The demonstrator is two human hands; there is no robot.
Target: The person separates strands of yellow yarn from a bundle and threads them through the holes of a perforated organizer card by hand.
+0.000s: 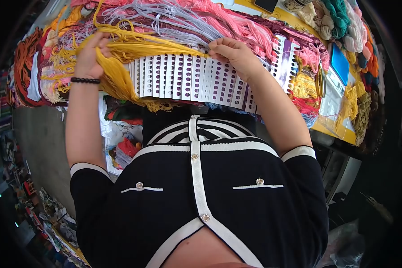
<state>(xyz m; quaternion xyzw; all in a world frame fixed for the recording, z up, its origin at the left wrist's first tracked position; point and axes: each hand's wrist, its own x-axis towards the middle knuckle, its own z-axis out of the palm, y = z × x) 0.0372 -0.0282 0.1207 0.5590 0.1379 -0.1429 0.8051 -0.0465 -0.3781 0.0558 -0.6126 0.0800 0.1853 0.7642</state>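
Observation:
A bundle of yellow thread (152,47) runs across the top of a fanned row of white cards (187,78) with punched holes. My left hand (92,56), with a black bead bracelet at the wrist, has its fingers curled round the yellow thread at the left, where a thick part hangs down beside the cards. At the right end of the same thread, my right hand (232,52) pinches the strands between thumb and fingers above the cards. Lilac thread (165,18) and pink thread (250,33) lie just beyond.
Another punched card (283,60) lies at the right among pink and yellow threads. Beyond it are a blue rectangular object (339,64) and skeins in several colours (355,27). A dark phone (266,4) rests at the far edge. Orange-brown thread (27,62) is at the far left.

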